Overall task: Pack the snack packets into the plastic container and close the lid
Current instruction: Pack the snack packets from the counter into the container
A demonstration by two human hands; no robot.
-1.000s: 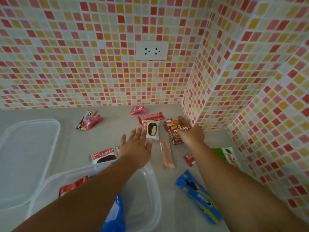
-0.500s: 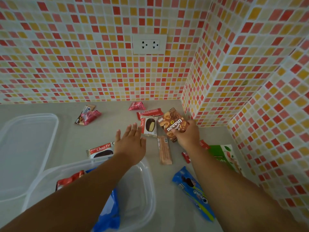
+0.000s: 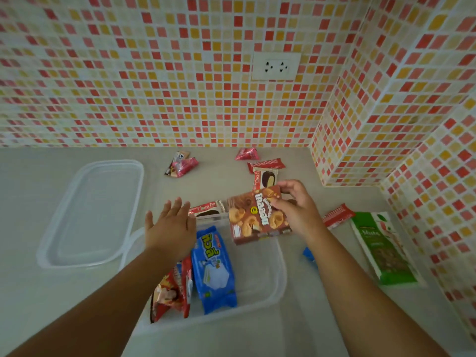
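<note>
The right hand [image 3: 296, 212] pinched the brown box [image 3: 255, 217] at its 2 o'clock corner, thumb on the face; the box hung over the far edge of the container [image 3: 279, 276], long axis running 12 to 6; free floor lay toward 6 o'clock, right of the blue pack [image 3: 213, 269]; the left hand [image 3: 170, 228] hovered flat and empty at the box's 9 o'clock.

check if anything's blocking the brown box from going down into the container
Nothing visible does. The right hand holds the brown snack box over the open right part of the container; the blue packet and red packet lie along its left side.
</note>
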